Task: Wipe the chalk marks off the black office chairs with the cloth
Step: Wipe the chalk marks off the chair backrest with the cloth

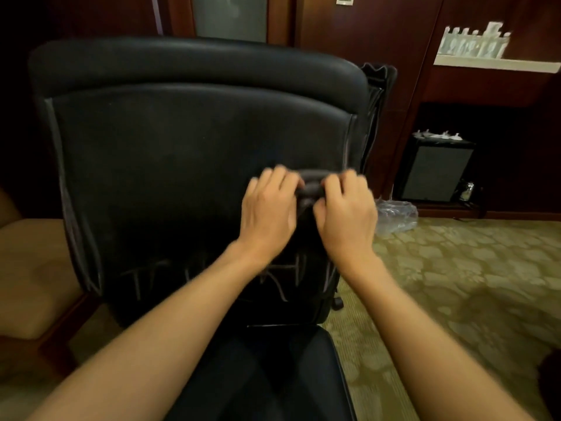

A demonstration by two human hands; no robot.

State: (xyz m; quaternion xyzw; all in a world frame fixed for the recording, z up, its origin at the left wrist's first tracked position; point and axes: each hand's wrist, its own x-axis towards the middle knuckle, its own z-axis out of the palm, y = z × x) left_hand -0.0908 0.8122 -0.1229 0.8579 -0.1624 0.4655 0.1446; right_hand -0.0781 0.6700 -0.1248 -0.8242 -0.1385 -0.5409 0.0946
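Observation:
A black office chair (170, 153) faces me with its backrest filling the middle of the view. White chalk marks (145, 278) run along the lower part of the backrest and down its left edge. A dark grey cloth (310, 185) is bunched in front of the backrest's right side. My left hand (268, 208) grips the cloth's left end with curled fingers. My right hand (346, 211) grips its right end. Both hands are blurred by motion. My forearms hide part of the chalk writing.
A tan padded seat (33, 268) stands at the left. A crumpled clear plastic bag (394, 215) lies on the patterned carpet at the right. A dark cabinet with a small black box (434, 171) and a white shelf (498, 63) lines the right wall.

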